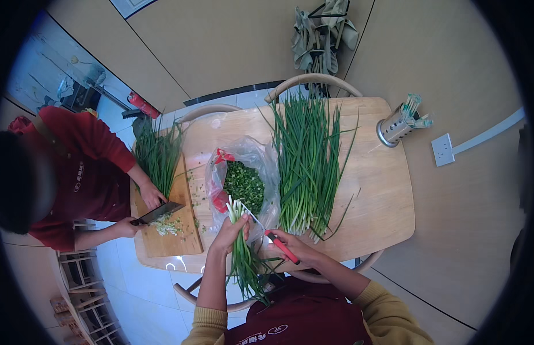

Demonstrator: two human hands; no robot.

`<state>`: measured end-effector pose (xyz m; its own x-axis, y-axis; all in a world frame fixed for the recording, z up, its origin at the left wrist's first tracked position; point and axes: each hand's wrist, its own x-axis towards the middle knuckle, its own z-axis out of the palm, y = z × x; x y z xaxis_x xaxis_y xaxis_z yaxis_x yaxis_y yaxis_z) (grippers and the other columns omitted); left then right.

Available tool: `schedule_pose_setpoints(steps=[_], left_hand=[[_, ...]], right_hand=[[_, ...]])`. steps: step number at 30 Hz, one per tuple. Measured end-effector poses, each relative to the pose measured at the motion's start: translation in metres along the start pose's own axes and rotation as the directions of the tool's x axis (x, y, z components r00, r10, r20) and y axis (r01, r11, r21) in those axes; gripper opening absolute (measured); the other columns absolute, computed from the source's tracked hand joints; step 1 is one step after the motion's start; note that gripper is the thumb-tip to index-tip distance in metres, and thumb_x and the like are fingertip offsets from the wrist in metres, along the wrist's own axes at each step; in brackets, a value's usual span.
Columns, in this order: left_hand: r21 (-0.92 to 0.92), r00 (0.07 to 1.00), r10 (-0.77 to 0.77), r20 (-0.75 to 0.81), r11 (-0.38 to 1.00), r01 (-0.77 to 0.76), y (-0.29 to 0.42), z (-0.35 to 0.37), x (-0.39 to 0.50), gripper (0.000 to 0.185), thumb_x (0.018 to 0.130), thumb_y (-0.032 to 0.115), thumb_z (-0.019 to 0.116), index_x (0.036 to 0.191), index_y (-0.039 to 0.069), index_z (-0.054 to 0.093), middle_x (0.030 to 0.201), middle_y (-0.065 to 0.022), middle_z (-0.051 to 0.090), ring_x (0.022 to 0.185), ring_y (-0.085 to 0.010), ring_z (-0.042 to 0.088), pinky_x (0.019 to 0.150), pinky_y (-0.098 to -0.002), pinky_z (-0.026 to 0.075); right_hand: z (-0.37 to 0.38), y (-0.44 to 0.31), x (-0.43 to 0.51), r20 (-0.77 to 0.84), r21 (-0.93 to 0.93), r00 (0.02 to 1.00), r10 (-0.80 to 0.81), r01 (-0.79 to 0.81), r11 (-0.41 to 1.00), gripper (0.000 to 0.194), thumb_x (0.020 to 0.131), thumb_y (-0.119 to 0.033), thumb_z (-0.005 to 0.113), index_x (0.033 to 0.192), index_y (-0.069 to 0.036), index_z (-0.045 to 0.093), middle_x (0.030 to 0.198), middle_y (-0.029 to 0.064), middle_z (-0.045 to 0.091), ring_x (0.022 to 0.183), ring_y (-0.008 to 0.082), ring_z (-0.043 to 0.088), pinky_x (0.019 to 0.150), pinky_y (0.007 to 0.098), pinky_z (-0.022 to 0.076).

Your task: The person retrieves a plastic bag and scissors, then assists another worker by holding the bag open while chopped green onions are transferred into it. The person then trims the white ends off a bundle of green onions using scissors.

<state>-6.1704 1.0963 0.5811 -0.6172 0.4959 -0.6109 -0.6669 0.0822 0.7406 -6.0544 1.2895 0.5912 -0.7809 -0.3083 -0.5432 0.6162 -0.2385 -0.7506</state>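
My left hand [229, 233] grips a bunch of green onions [244, 268], its white ends up and its green leaves hanging over the table's near edge. In my right hand [299, 250] is a red-handled cutting tool [282, 247]; I cannot tell whether it is scissors or a knife. Its thin blade reaches the white ends, just above my left fingers. Behind them lies an open clear plastic bag [270, 164] with red print, holding chopped green onion [244, 183]. A large pile of whole green onions [308, 172] rests right of the bag.
At left, a co-worker's hands [151, 195] work a cleaver [161, 213] on a wooden cutting board [180, 241], beside more green onions [157, 157]. A perforated metal holder [392, 128] stands on the wooden table [374, 189] at back right. Chairs [312, 79] surround the table.
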Motion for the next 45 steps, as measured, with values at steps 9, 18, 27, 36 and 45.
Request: schedule_pose_setpoints(steps=[9,18,27,36,45], left_hand=[[0.001,0.999,-0.04,-0.007,0.999,0.04,-0.004,-0.002,0.0,0.029,0.096,0.034,0.051,0.097,0.005,0.05,0.061,-0.0011,0.046,0.048,-0.0133,0.048,0.048,-0.0275,0.043],[0.017,1.0,-0.012,-0.019,1.0,0.012,-0.002,0.001,-0.004,0.026,0.097,0.031,0.051,0.088,0.006,0.053,0.064,-0.0008,0.05,0.052,-0.0121,0.049,0.05,-0.026,0.041],[0.044,0.999,-0.04,0.006,0.998,0.04,-0.006,-0.003,0.004,0.026,0.097,0.032,0.05,0.09,0.007,0.049,0.061,-0.0016,0.048,0.049,-0.0133,0.049,0.049,-0.0275,0.044],[0.038,0.998,-0.058,-0.029,0.998,0.059,-0.007,-0.004,0.004,0.035,0.099,0.04,0.041,0.11,0.007,0.047,0.064,-0.0009,0.046,0.051,-0.0126,0.047,0.05,-0.0265,0.042],[0.068,0.995,-0.062,-0.076,0.995,0.068,-0.003,0.005,-0.001,0.035,0.1,0.041,0.035,0.104,0.009,0.047,0.056,-0.0019,0.045,0.042,-0.0128,0.044,0.042,-0.026,0.039]], right_hand=[[-0.008,-0.008,-0.011,-0.074,-0.015,0.997,-0.004,0.003,1.0,0.046,0.082,-0.019,0.075,0.12,-0.001,0.058,0.07,-0.0023,0.059,0.057,0.0013,0.046,0.048,0.0196,0.0353],[-0.004,0.002,-0.008,-0.037,-0.073,0.999,-0.02,0.017,0.997,0.053,0.087,-0.035,0.068,0.128,-0.007,0.052,0.079,-0.0015,0.056,0.069,0.0065,0.051,0.062,0.0219,0.0419],[-0.003,-0.009,-0.015,-0.1,-0.175,0.993,-0.07,0.051,0.983,0.052,0.08,-0.029,0.076,0.12,0.001,0.059,0.078,-0.0027,0.059,0.07,0.004,0.051,0.061,0.0203,0.0426],[-0.018,0.007,-0.009,-0.145,0.115,0.989,0.04,-0.023,0.993,0.054,0.081,-0.026,0.075,0.126,-0.004,0.054,0.068,-0.001,0.057,0.047,0.005,0.046,0.042,0.0206,0.0351],[-0.008,-0.004,0.005,-0.047,-0.189,0.995,-0.09,0.079,0.979,0.052,0.086,-0.036,0.068,0.126,-0.006,0.053,0.088,-0.0007,0.052,0.083,0.0079,0.048,0.073,0.0218,0.0404]])
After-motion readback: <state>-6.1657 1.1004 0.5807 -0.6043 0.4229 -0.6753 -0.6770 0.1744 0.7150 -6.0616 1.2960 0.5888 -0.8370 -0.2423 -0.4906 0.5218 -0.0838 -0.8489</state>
